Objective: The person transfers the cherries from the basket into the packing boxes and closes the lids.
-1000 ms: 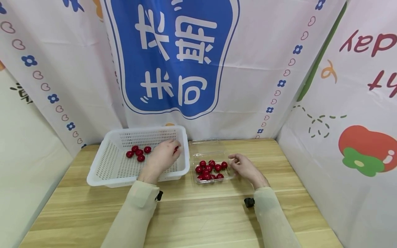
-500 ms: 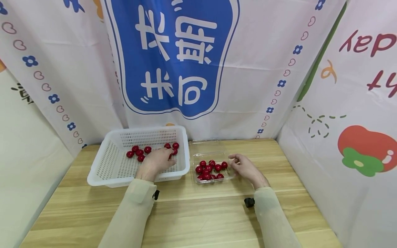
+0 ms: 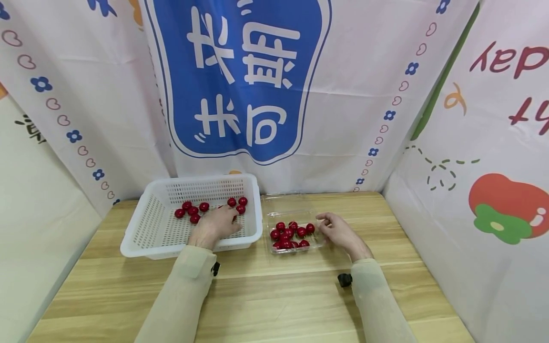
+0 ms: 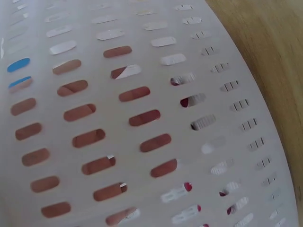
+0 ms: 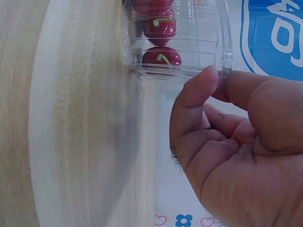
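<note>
My left hand [image 3: 218, 224] reaches palm down into the white perforated plastic basket [image 3: 147, 209]. A red cherry shows partly between its thumb and fingers, and the fingertips are hidden, so whether they pinch it is unclear. Loose cherries lie beyond the fingertips, with another cluster of cherries [image 3: 193, 210] left of the hand. In the left wrist view the basket wall [image 4: 118, 127] covers most of the hand. My right hand [image 3: 339, 231] pinches the right rim of a clear plastic clamshell box [image 5: 201, 38] between thumb and finger. Several stemmed cherries [image 3: 285, 237] sit inside this box.
The box's clear lid [image 3: 283, 201] stands open toward the back. Basket and box stand side by side on a wood-grain table [image 3: 274, 300]. A printed white cloth [image 3: 334, 133] hangs behind the table, and another cloth [image 3: 472, 157] borders the right side.
My left hand has moved back and down from the basket's right end, uncovering cherries there, then barely shifts in the last half second. The right hand stays on the box.
</note>
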`<state>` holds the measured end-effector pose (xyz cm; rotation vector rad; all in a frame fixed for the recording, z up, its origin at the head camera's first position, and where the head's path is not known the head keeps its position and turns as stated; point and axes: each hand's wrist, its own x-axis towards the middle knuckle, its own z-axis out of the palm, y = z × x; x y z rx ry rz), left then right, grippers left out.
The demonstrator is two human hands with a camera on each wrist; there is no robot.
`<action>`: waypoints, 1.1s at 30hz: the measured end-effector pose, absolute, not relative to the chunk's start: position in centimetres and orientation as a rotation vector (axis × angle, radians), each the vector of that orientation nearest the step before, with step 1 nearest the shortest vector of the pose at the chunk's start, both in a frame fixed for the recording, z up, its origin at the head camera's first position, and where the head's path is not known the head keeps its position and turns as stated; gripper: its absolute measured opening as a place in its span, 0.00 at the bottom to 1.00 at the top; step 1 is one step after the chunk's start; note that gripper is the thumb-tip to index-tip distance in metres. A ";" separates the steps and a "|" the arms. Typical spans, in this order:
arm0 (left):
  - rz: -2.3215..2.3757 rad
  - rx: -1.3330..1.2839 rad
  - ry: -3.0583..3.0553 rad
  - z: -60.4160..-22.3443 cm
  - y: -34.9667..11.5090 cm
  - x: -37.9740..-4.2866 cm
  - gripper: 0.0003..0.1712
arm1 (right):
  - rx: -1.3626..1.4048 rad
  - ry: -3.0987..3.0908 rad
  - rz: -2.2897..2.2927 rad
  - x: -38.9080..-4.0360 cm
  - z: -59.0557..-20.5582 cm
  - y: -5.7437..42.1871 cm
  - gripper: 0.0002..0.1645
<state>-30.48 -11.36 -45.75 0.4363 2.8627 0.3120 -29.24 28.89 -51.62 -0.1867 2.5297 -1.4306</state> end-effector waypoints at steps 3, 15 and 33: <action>0.297 0.449 2.867 -45.9 -11.4 -30.6 0.22 | -0.135 2.531 -1.415 -28.7 -50.9 28.4 0.29; 0.351 0.434 2.787 -46.1 -11.7 -30.6 0.13 | -0.112 2.557 -1.390 -28.4 -50.6 28.0 0.28; 0.441 0.509 2.880 -45.7 -11.3 -30.4 0.13 | -0.115 2.543 -1.407 -28.5 -50.7 28.1 0.28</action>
